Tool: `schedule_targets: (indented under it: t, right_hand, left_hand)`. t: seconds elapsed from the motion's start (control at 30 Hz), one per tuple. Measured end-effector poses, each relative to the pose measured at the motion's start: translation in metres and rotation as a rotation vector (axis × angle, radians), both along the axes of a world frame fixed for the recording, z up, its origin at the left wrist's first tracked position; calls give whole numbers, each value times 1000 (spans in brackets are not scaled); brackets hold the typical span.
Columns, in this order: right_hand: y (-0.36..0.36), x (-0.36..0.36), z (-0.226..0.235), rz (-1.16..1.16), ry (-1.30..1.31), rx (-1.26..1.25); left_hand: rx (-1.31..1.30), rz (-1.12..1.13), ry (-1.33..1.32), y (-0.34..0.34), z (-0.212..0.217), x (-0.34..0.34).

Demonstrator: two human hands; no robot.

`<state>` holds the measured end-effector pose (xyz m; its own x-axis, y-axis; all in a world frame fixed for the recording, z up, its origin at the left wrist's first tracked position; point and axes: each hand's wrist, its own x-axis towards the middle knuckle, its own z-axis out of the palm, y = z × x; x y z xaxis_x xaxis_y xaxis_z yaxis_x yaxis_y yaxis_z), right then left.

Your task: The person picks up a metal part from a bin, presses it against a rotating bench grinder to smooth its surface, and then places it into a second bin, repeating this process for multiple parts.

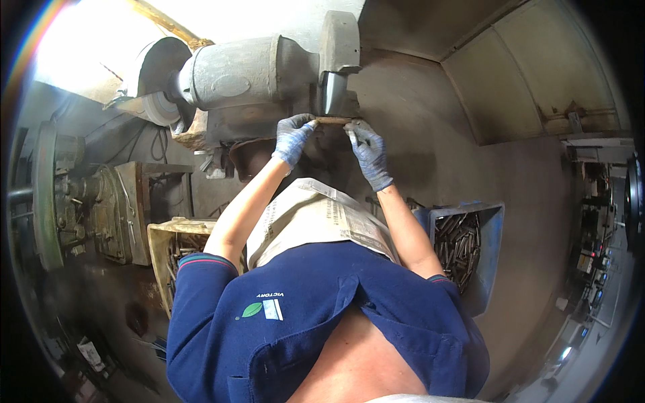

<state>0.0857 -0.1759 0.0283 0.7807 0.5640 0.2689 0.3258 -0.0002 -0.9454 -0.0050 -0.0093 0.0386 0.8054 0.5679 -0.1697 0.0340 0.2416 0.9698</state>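
Note:
A short brown metal rod (332, 121) lies level under the right-hand wheel (333, 93) of a grey bench grinder (255, 74). My left hand (293, 138), in a blue-grey glove, pinches the rod's left end. My right hand (366, 149), gloved the same way, grips its right end. The rod touches or nearly touches the bottom of the wheel; contact is hard to tell. A sheet of newspaper (316, 218) lies across my lap below the hands.
A blue crate (490, 269) holding several metal rods stands at my right. A yellowish crate (161, 248) with more rods stands at my left. An old green machine (74, 201) is at far left. The grinder's left wheel (161, 107) is exposed.

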Motion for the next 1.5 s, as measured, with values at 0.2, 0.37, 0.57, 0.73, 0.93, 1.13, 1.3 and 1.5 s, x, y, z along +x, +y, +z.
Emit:
schedule_targets:
  t: [0.2,0.37,0.57,0.73,0.93,1.13,1.3,1.5]
  right_hand:
    - [-2,20,-21,-35,57,-96]
    - [21,10,-35,-59,200,11]
    - [45,0,-50,-47,260,115]
    - [34,-14,-10,6,-304,36]
    - [-23,-35,54,70,-543,-10]
    - [-62,-47,85,19,-572,29]
    - [-108,-54,88,-163,-562,-127]
    - [-216,-92,72,-638,-305,-306]
  left_hand:
    - [-25,54,78,-4,-11,23]
    - [-26,104,179,14,-27,15]
    - [-109,125,103,40,-64,5]
    - [-98,67,31,29,-10,-19]
    - [13,-70,-17,-1,29,-44]
    - [-7,-164,-178,-28,63,-34]
    - [375,-349,-102,-33,71,-16]
    - [71,-577,-38,-41,-6,-34]
